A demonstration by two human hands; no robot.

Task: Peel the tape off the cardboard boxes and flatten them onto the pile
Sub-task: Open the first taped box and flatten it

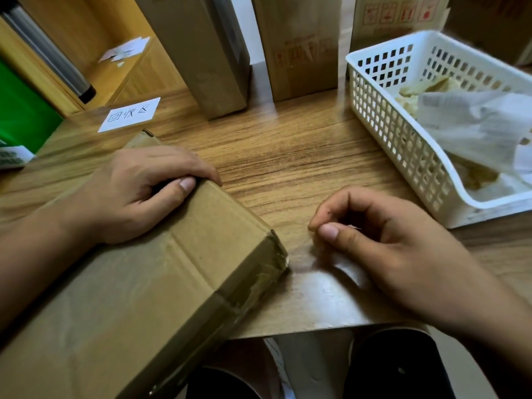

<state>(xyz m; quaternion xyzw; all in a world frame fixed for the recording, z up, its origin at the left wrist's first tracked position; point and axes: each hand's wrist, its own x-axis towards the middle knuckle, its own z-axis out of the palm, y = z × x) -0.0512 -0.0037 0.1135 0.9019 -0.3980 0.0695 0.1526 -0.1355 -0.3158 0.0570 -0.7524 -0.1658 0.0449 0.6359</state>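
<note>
The sealed brown cardboard box point(161, 283), lying left of the white slotted plastic basket point(403, 156), is being pinned by the left hand point(135, 194), fingers curled over its far edge, while the right hand point(383, 240), thumb and forefinger pinched on what appears a clear tape sliver, is best being drawn low and steadily.

We cannot tell whether the right hand point(383, 243) pinches anything: only a pale sliver shows beside its thumb, too small to name. Under the left hand point(138, 194), part of the cardboard box point(161, 289) is covered (its near end runs off the bottom edge). The basket point(403, 133) beyond the right hand is cut off; its contents blur.
</note>
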